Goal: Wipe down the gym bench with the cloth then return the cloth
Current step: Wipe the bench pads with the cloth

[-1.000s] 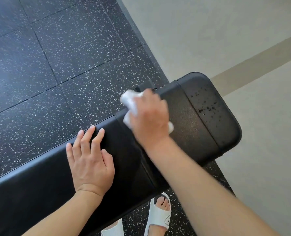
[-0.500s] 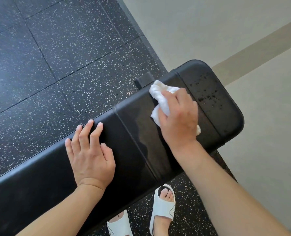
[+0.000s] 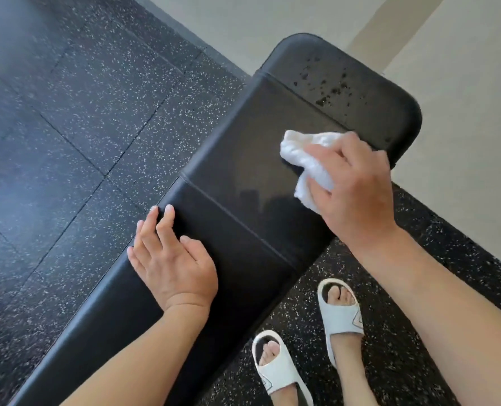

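Since half a second ago the right hand [image 3: 357, 191] has slid the cloth [image 3: 304, 159] toward the near right edge of the gym bench [image 3: 243, 171]. Nearest, the left hand [image 3: 173, 259] lies open and flat on the padding, steadying. Just beyond, the right hand grips the bunched white cloth, pressed to the middle panel. Wiping is under way; farther off, droplets [image 3: 328, 83] dot the end panel, so the next stroke likely goes there. No containers show.
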A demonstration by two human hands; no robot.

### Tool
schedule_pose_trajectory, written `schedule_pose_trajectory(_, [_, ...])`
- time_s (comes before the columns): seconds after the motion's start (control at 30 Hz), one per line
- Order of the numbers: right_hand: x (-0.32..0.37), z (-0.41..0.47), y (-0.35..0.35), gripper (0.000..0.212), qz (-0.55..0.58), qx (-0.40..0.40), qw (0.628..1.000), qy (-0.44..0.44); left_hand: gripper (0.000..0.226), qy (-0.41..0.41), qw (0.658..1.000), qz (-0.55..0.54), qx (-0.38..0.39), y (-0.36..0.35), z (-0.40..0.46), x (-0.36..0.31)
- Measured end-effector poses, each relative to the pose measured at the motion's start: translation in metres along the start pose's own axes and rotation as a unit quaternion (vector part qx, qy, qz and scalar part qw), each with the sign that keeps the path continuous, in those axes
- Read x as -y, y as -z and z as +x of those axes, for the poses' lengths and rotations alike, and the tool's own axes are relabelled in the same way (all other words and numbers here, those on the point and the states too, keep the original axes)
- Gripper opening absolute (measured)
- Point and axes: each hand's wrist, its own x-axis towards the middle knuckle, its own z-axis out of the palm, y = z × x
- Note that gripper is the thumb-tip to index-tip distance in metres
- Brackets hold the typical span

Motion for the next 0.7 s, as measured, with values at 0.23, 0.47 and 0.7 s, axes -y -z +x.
schedule_pose_trajectory(0.23, [0.070, -0.043, -0.024, 0.028, 0.003, -0.005, 0.996, -0.087, 0.061, 0.004, 1.000, -0.011, 0.012, 0.005, -0.001, -0.004])
schedule_pose_trajectory(0.47, [0.040, -0.085, -0.007, 0.026, 0.029, -0.020, 0.997, 0.071, 0.059, -0.006, 1.000, -0.024, 0.010, 0.002, -0.003, 0.001])
schedule_pose_trajectory(0.7, [-0.007, 0.012, 0.001, 0.028, -0.060, -0.067, 0.983, -0.162, 0.059, -0.005, 1.000, -0.025, 0.011, 0.000, -0.003, 0.004])
